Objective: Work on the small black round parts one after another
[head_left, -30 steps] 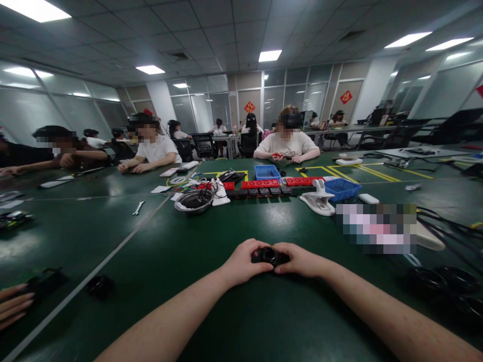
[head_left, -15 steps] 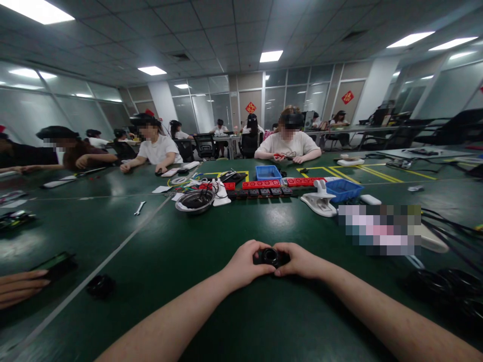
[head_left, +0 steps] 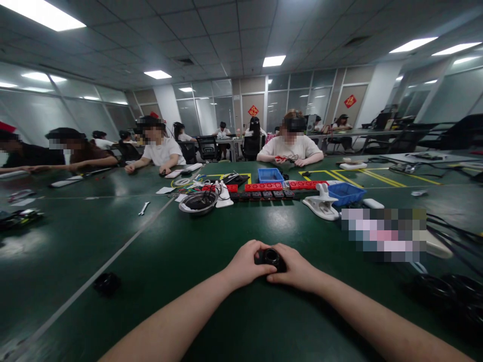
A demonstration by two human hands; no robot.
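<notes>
1. A shared workshop room, with people in head-worn gear seated around a green worktop [head_left: 226, 234].
2. Red power strips [head_left: 264, 186], cables [head_left: 192, 181] and a wrench [head_left: 144, 208] lie there.

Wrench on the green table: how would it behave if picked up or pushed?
The wrench looks like shiny metal, so it is probably stiff and fairly heavy for its size. Lying flat on the table, it would likely slide rather than roll if pushed.

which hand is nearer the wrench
Left. The left hand is on the wrench's side of the black round part, the wrench ahead and to its left; the right hand is on the part's right.
</notes>
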